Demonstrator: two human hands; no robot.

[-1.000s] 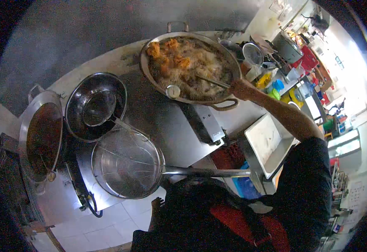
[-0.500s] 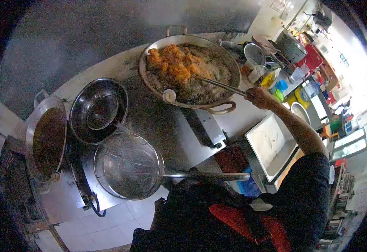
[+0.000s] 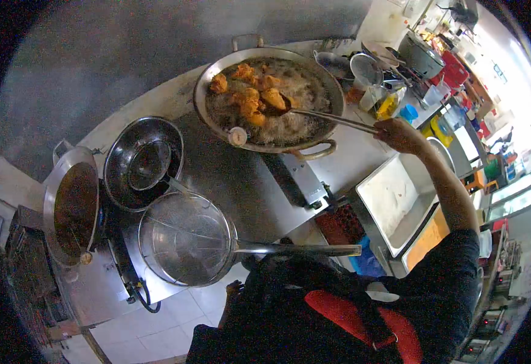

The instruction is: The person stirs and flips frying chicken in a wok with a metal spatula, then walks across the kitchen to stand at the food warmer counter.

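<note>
Now dips the ladle [image 3: 332,119], clamped in right fingers [image 3: 393,130] farther right than before, among looser-spread fried pieces [image 3: 246,99] in the wok [image 3: 336,100], near the steel desk [image 3: 235,188]'s wall-side edge. Cannot tell state of left fingers [image 3: 235,284], over tiled floor [image 3: 156,327].

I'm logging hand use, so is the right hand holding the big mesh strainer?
No, the right hand grips a long-handled metal utensil reaching into the wok, while the big mesh strainer sits apart.
</note>
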